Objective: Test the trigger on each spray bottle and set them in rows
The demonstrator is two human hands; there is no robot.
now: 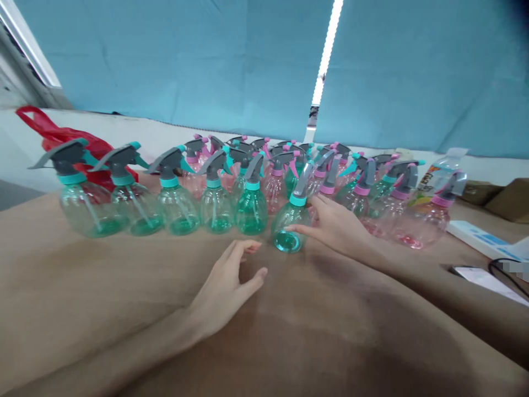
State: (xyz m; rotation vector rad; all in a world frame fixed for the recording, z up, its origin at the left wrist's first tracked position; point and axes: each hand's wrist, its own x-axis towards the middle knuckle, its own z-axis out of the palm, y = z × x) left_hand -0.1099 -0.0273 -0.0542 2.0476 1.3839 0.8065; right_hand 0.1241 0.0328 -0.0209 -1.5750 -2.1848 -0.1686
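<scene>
recorded right hand closed on green-tinted spray bottle, thumb across near face of body, fingers behind, just below teal collar. found this bottle at centre of scene, slightly nearer than neighbouring row, top leaning a little right, grey trigger head blurred. noted deeper green patch at base; cannot tell about contact between base and surface.

noted left hand near and left of held bottle, apart from it, thumb and forefinger spread with a gap between, other fingers loosely curled.

counted row of five green spray bottles left of held bottle, upright, teal collars, grey heads; marked rightmost as deepest in colour. logged pink spray bottles to the right, pink collars, beyond right wrist. saw mixed cluster of pink and green bottles farther back, overlapping; cannot give exact count.

located red plastic bag at far left, behind row; labelled clear bottle at far right, behind pink bottles; brown box farther right. registered white-and-blue block at right, phone nearer, black cable beside. observed blue sheet across background.
</scene>
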